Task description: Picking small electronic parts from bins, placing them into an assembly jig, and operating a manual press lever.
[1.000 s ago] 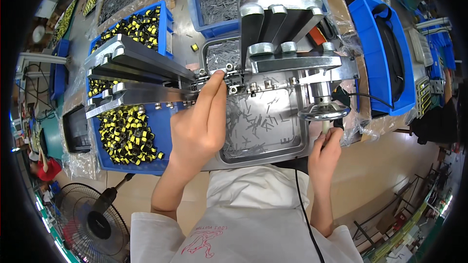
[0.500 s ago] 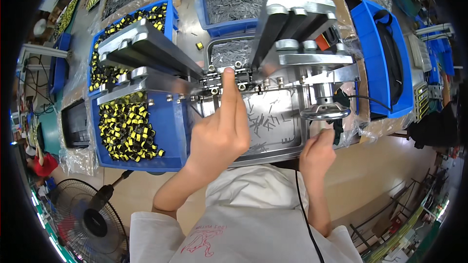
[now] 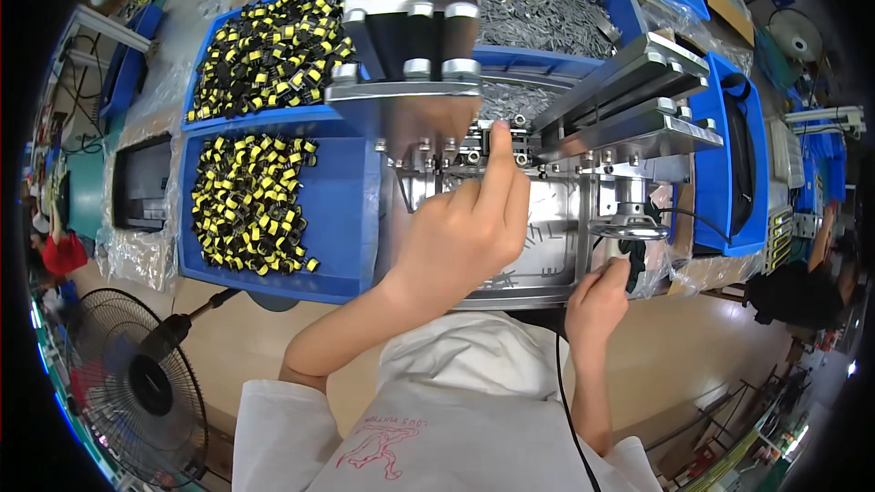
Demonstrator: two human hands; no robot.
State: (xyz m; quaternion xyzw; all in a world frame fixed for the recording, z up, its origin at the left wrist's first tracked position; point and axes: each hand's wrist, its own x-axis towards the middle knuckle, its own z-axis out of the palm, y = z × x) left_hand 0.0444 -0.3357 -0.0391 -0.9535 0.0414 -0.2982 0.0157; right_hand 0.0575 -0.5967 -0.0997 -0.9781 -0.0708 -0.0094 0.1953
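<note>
My left hand [image 3: 465, 237] reaches over a steel tray [image 3: 510, 296] with its index finger stretched forward and the other fingers bent. The fingertip rests on a small metal fixture [image 3: 472, 153] between two bolted metal arms, the left arm [image 3: 406, 114] and the right arm [image 3: 629, 132]. Nothing shows inside this hand. My right hand [image 3: 597, 305] is closed just below a shiny round handwheel [image 3: 631, 228], by a dark cloth-like piece [image 3: 635, 260]. Whatever its fingers pinch is hidden. Loose thin grey strips [image 3: 547, 241] lie in the tray.
Black-and-yellow parts [image 3: 251, 210] fill part of a blue bin [image 3: 342, 264] at left, with another heaped bin [image 3: 191, 96] behind it. Grey strips fill a blue bin [image 3: 519, 59] at the back. At right stands a blue bin [image 3: 720, 237] holding a black strap. A fan [image 3: 146, 383] stands lower left.
The view has swung, so the fixture and tray sit farther right in the picture. My left fingertip stays on the fixture, and my right hand remains closed below the handwheel.
</note>
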